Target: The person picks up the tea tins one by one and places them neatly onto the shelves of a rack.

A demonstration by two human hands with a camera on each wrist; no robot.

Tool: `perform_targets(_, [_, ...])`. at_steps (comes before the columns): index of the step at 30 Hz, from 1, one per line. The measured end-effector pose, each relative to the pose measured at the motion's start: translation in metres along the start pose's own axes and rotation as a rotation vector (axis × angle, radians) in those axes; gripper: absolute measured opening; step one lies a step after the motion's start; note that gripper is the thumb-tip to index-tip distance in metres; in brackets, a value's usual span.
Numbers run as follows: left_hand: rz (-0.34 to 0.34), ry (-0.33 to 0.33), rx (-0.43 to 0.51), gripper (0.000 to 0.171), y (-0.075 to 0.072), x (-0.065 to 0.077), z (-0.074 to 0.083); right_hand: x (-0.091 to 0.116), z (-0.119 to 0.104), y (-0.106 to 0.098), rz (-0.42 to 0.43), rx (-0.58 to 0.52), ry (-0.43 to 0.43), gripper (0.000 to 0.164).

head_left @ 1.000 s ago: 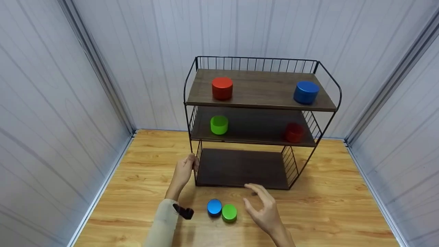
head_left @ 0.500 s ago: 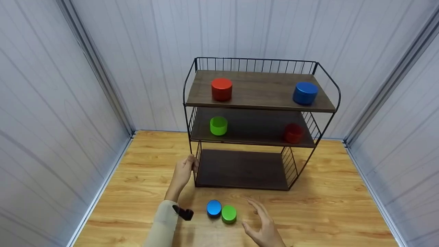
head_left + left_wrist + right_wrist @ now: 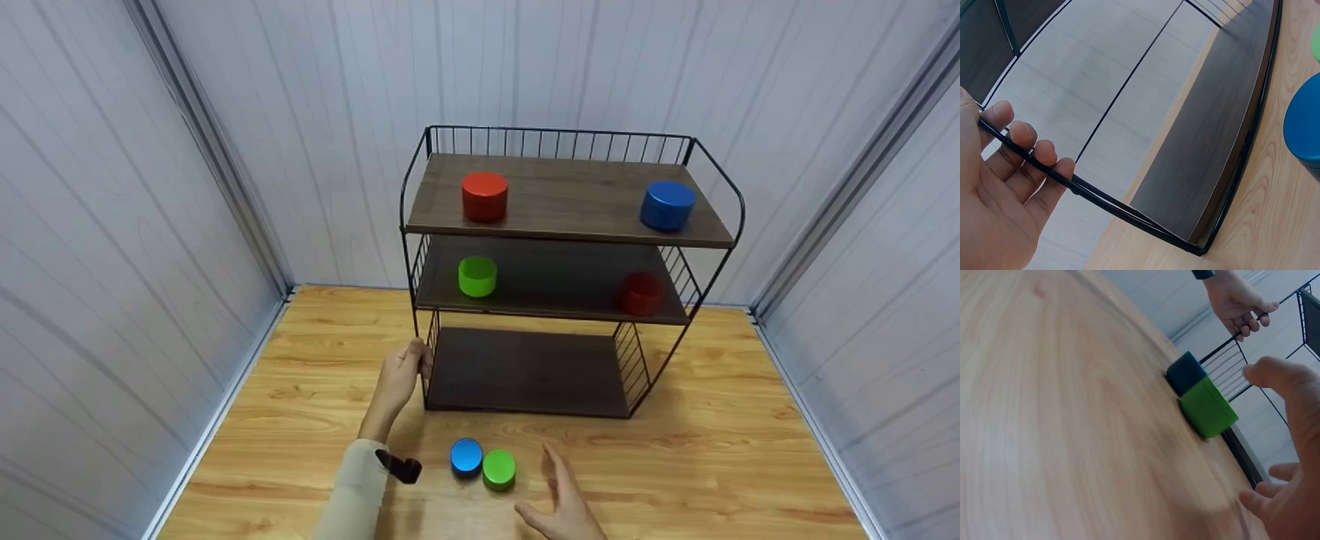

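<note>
My left hand [image 3: 399, 375] grips the black wire upright on the left side of the three-tier shelf rack [image 3: 525, 371]; its fingers curl round the bar in the left wrist view. On the floor before the rack, a blue round tin [image 3: 466, 458] and a green round tin [image 3: 499, 470] stand side by side, lids up. My right hand [image 3: 562, 502] is just right of the green tin, thumb and fingers spread apart, holding nothing. In the right wrist view the green tin [image 3: 1207, 408] lies beyond the fingertips, not touched, with the blue tin [image 3: 1186, 374] behind it.
On the top shelf sit a red tin [image 3: 484, 197] at left and a blue tin [image 3: 667, 205] at right. The middle shelf bears a green tin [image 3: 478, 276] and a dark red tin [image 3: 641, 293]. Pale panel walls [image 3: 150, 225] enclose the wooden floor [image 3: 285, 420].
My right hand has moved down and slightly left, from near the bottom shelf's front edge to beside the green tin. The left hand keeps its grip on the rack.
</note>
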State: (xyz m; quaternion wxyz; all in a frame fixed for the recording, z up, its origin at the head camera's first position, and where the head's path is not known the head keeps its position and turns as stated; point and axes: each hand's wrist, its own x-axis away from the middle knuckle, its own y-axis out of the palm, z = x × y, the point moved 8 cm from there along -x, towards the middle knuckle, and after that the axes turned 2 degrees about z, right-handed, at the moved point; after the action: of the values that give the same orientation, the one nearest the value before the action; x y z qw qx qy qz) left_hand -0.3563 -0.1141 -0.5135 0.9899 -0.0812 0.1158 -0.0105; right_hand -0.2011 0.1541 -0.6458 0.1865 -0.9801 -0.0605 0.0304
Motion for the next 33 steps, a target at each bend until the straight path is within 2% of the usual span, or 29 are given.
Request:
perform_targets(4, [-0.005, 0.004, -0.006, 0.049, 0.0, 0.0, 0.001, -0.005, 0.0, 0.015, -0.079, -0.032, 0.025, 0.105])
perform_targets(7, [0.0, 0.004, -0.008, 0.049, 0.0, 0.0, 0.002, -0.011, -0.003, 0.024, -0.128, -0.039, -0.002, 0.105])
perform_targets(9, [0.001, 0.005, -0.006, 0.049, 0.0, 0.0, 0.001, -0.014, -0.006, 0.028, -0.145, -0.003, -0.047, 0.104])
perform_targets(14, [0.003, 0.008, 0.007, 0.048, -0.001, 0.0, 0.001, -0.021, -0.012, 0.036, -0.146, 0.133, -0.151, 0.1])
perform_targets(21, [-0.004, 0.009, 0.005, 0.049, -0.001, -0.001, 0.0, -0.029, -0.011, 0.044, -0.175, 0.18, -0.14, 0.095])
perform_targets(33, [0.032, -0.012, 0.005, 0.05, 0.0, -0.003, -0.007, -0.032, -0.018, 0.042, -0.18, 0.278, -0.23, 0.075])
